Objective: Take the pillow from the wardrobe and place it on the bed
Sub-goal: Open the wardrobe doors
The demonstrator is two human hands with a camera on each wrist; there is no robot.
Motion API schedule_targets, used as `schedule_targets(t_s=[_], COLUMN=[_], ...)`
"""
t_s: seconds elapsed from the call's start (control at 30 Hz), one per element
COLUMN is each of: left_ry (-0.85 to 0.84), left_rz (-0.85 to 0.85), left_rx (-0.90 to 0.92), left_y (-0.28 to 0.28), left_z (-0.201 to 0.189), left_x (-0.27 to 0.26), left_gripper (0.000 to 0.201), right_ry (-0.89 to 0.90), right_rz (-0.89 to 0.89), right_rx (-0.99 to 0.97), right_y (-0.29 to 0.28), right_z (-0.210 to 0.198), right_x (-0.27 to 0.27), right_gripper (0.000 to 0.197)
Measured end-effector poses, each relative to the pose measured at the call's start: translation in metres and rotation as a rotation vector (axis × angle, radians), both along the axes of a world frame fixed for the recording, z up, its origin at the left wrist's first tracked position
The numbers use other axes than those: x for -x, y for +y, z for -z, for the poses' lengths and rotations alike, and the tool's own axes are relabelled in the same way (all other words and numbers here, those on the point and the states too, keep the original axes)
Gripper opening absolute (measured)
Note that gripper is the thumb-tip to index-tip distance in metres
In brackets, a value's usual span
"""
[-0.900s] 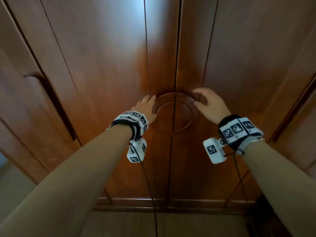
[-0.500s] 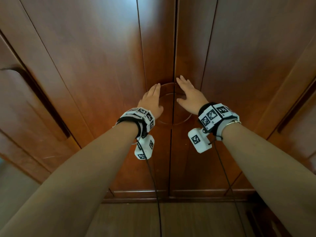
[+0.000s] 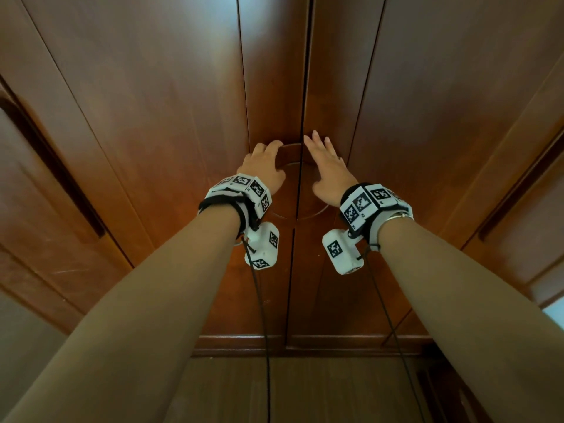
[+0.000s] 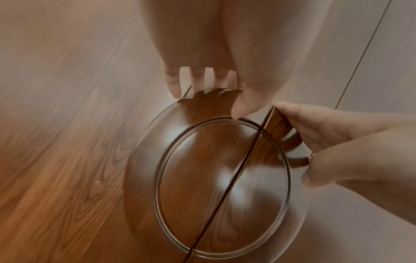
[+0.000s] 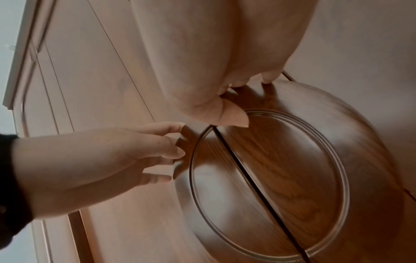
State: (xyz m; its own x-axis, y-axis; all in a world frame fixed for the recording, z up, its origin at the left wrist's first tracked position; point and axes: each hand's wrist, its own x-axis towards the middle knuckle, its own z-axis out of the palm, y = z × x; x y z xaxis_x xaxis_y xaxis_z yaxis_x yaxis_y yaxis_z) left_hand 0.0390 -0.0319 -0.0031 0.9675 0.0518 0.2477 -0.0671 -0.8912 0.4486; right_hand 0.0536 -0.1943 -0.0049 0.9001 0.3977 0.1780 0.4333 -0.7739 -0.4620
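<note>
The wardrobe is dark brown wood, and its two middle doors are closed, so no pillow shows. A round recessed handle is split by the door seam. My left hand has its fingers curled over the upper left rim of the handle. My right hand lies on the upper right part, fingers fairly straight, tips at the rim beside the seam.
Neighbouring wardrobe doors carry long dark handles at the left and right. A wooden plinth runs along the bottom, with floor below it. Cables hang from both wrist cameras.
Both hands have moved from the sides of the round handle up to its top, close to the seam. The left fingers, flat half a second ago, now curl over the rim.
</note>
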Motion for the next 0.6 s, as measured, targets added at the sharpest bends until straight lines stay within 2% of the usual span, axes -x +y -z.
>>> schedule_targets(t_s=[0.2,0.3,0.47,0.6], left_ry=[0.03,0.005,-0.15,-0.247], left_rz=[-0.041,-0.067,-0.146,-0.226], left_rx=[0.054,0.089,0.219,0.31], left_y=[-0.005,-0.007,-0.01,-0.007], left_z=[-0.002,0.0,0.011,0.018], left_x=[0.032,0.061,0.124,0.179], left_gripper=[0.058,0.056,0.036,0.029], right_ry=[0.078,0.131,0.179,0.164], right_rz=[-0.049,-0.09,-0.258,-0.452], right_rx=[0.014,-0.033,-0.372,-0.538], right_y=[-0.004,-0.01,-0.008,0.014], right_z=[-0.012,-0.022,-0.024,-0.03], right_x=[0.004,0.01,0.046,0.097], right_gripper=[0.095,0.087,0.054,0.049])
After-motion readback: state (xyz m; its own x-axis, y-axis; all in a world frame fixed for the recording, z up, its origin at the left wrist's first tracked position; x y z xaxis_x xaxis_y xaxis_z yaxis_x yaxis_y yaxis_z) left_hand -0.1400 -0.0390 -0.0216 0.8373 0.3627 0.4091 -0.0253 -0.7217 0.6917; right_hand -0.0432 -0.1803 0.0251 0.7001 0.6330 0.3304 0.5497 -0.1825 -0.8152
